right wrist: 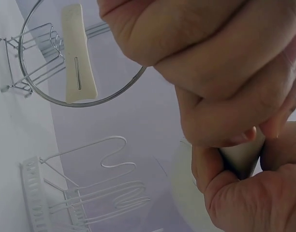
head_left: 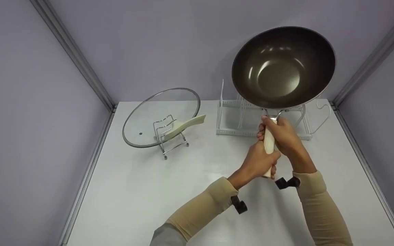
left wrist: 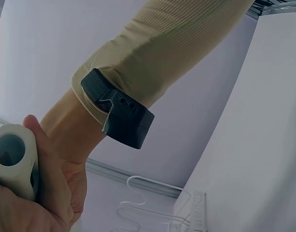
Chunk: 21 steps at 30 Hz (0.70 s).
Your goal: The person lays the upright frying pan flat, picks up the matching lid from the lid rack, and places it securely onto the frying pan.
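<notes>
A deep dark-brown wok [head_left: 282,68] with a pale cream handle [head_left: 269,140] is raised over the right of the table, its inside facing me. My left hand [head_left: 260,160] grips the lower end of the handle. Higher up, close to the pan, my right hand [head_left: 283,134] holds the same handle, thumb along it. From the left wrist the handle's hollow end [left wrist: 10,152] shows beside the fingers. In the right wrist view my left hand [right wrist: 230,63] covers much of the handle.
Behind the wok stands a white wire rack [head_left: 231,131] with upright dividers, partly hidden. On the left, a glass lid [head_left: 141,116] with a cream handle [head_left: 186,124] leans in a small chrome stand [head_left: 174,147]. Grey-lilac walls [head_left: 149,41] enclose the white table [head_left: 142,198].
</notes>
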Each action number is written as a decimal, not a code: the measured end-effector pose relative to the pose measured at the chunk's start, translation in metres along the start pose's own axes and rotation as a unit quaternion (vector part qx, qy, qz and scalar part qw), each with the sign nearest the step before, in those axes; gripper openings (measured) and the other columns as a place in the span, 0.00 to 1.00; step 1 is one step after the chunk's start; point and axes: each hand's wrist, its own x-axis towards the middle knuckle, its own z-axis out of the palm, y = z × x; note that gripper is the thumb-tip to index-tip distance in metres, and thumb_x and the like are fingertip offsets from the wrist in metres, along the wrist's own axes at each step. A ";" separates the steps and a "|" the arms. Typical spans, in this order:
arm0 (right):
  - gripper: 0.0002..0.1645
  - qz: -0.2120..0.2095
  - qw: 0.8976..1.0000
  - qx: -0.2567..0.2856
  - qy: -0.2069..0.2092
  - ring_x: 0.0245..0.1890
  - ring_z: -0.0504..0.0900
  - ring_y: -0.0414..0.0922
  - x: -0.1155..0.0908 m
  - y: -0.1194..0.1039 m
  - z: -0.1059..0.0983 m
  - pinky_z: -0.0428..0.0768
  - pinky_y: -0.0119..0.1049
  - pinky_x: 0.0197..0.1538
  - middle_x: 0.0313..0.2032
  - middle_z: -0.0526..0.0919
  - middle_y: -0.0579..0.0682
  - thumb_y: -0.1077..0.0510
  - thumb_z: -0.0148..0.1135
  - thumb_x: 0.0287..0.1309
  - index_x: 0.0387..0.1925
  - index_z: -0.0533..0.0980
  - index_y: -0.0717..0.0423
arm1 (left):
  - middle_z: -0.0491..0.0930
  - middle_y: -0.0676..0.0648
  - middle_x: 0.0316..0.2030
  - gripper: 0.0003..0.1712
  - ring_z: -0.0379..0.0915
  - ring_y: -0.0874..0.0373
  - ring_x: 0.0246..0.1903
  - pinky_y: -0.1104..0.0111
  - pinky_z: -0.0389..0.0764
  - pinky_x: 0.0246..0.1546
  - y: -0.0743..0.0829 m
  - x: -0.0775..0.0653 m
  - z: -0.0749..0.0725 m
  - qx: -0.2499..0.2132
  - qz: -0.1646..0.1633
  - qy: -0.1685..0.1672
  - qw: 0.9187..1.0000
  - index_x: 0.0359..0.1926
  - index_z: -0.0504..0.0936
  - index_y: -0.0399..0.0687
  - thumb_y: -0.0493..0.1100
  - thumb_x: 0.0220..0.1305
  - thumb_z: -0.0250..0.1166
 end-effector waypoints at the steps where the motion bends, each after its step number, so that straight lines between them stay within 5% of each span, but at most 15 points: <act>1: 0.21 -0.001 1.000 0.000 0.001 0.23 0.86 0.40 0.001 0.000 0.001 0.87 0.32 0.32 0.28 0.81 0.48 0.51 0.55 0.81 0.46 0.70 0.71 | 0.74 0.52 0.11 0.05 0.71 0.61 0.07 0.67 0.78 0.10 0.000 0.000 0.000 0.002 -0.001 0.002 1.000 0.33 0.76 0.44 0.34 0.69 0.60; 11: 0.19 -0.005 1.000 -0.001 0.021 0.21 0.86 0.39 0.010 -0.003 0.004 0.87 0.32 0.29 0.30 0.82 0.48 0.51 0.54 0.81 0.49 0.68 0.66 | 0.76 0.50 0.13 0.02 0.73 0.59 0.08 0.62 0.82 0.13 0.006 -0.003 -0.006 0.023 -0.010 -0.001 1.000 0.39 0.75 0.45 0.35 0.69 0.60; 21: 0.13 -0.017 0.999 0.036 0.021 0.17 0.80 0.39 0.010 0.003 0.006 0.83 0.31 0.24 0.22 0.77 0.46 0.59 0.47 0.83 0.39 0.68 0.65 | 0.76 0.50 0.13 0.03 0.73 0.59 0.08 0.63 0.81 0.13 0.005 -0.005 -0.012 0.027 -0.023 -0.007 0.999 0.41 0.74 0.44 0.34 0.69 0.60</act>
